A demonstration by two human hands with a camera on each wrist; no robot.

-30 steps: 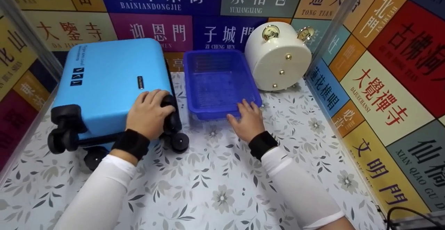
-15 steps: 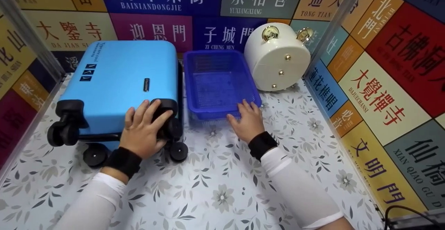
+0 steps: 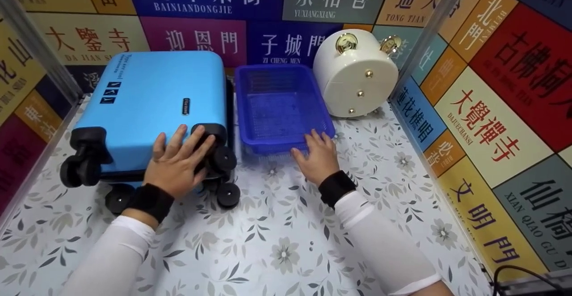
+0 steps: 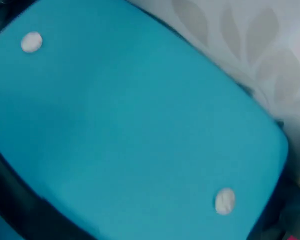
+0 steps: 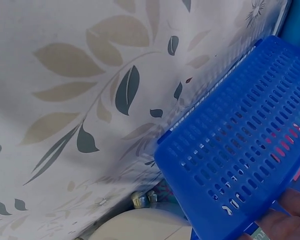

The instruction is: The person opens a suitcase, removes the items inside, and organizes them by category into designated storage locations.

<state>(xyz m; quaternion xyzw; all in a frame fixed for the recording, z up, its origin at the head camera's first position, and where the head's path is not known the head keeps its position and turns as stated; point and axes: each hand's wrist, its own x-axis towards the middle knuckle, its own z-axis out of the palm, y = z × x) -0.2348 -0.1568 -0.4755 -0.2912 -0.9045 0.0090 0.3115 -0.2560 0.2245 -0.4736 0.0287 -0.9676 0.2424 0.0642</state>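
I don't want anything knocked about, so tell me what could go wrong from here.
The left hand lies spread on the suitcase, near its wheels; the fingers might slip or get pinched if a wheel swivels.

A sideways push could bump the suitcase into the basket close beside it.

The right hand is at the basket's near rim; pressing there might nudge it into the white box.

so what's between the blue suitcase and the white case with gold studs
A blue plastic basket lies between the blue suitcase and the white case, as the head view shows; the right hand is at the basket's near rim.
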